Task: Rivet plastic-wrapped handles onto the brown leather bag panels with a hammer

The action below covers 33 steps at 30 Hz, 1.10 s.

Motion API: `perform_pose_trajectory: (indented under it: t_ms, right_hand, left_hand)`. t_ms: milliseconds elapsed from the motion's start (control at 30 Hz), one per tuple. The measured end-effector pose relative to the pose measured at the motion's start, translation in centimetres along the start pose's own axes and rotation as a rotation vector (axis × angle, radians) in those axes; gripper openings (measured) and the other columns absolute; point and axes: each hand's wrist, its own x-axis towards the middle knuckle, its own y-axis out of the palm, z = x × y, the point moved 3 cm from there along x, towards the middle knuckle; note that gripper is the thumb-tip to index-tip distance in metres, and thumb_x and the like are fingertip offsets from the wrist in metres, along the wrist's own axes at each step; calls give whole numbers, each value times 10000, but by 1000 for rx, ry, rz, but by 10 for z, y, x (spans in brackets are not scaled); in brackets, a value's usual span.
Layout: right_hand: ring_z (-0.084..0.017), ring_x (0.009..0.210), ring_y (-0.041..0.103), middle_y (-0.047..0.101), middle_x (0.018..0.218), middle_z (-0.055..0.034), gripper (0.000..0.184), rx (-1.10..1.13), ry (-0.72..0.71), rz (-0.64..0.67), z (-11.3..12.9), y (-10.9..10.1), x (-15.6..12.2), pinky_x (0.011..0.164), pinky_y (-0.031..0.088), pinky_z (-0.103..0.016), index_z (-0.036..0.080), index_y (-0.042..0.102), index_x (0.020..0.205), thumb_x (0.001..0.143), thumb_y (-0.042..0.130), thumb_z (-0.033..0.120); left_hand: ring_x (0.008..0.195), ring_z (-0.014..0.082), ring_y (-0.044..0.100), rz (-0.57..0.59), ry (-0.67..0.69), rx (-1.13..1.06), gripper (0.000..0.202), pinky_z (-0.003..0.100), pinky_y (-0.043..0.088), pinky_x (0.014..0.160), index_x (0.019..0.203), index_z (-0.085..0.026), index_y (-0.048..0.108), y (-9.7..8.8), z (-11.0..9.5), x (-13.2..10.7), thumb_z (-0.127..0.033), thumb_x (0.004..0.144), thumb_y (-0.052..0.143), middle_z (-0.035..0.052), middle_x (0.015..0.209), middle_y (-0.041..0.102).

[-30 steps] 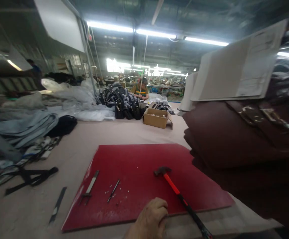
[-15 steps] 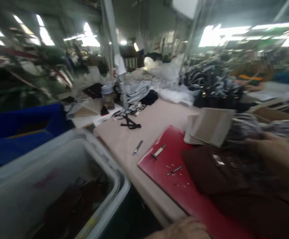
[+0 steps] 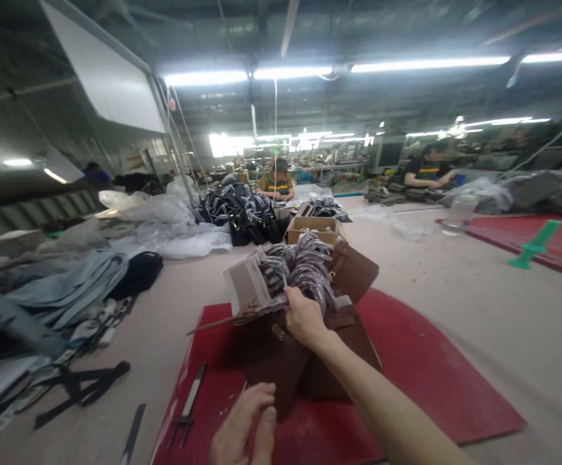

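My right hand reaches forward, its fingers closed on a plastic-wrapped handle at the near end of a bunch. Below it hang dark brown bag panels with small metal fittings, resting on a red board. More plastic-wrapped handles are bunched just beyond the hand. A brown panel leans out to their right, a grey-beige one to their left. My left hand is low in front of the brown panels, thumb and fingers apart, holding nothing.
A forked tool lies on the red board's left side. Black straps and grey folded fabric are at the left. Behind stand a cardboard box and a heap of black bags. Two people sit working farther back.
The view has swung right, away from the white bin and blue container. My left hand has come up from the bottom edge. My right hand now shows clearly, closed on a wrapped handle.
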Motion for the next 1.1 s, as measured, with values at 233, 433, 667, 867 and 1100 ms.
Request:
perform_pose_trajectory:
  t_ms: [233,433,667,867,1100]
  right_hand:
    - [-250,1041,632,546,1350,-161,583,12,-122,-15,4,-2,-11,892,497,-342,140,450,1421,844,532,149]
    - [-284,1374,412,337,1581,-177,668,56,-280,-145,5,-10,-52,1130,353,-455,153,335,1530,882,499,140]
    - [-391,1483,206,358,1603,-100,633,-41,-215,-125,-46,1,-105,1205,80,-632,186,482,1459,854,653,256]
    - [-364,1501,190,276,1639,-100,703,-31,-263,-159,-67,7,-114,1215,176,-575,187,454,1478,804,651,158]
    - [-331,1491,247,347,1574,-204,670,33,-197,-304,-82,13,-117,1193,260,-568,105,436,1465,810,575,110]
  left_hand:
    - [992,247,723,104,78,247,188,385,622,863,1034,-234,679,11,21,78,-293,932,533,71,1083,747]
    - [1370,319,485,173,139,481,260,496,429,1151,1131,-217,635,24,54,148,-268,899,529,108,1484,500]
    - [1372,297,473,348,108,593,303,457,382,1181,1159,-187,647,45,63,181,-224,866,578,120,1458,521]
    - [1279,279,561,467,-178,494,390,401,418,1126,1234,-85,614,67,86,181,-238,876,598,180,1334,610]
    - [1092,239,656,493,-198,327,288,364,501,991,1128,-138,662,99,67,157,-316,936,542,122,1146,703]
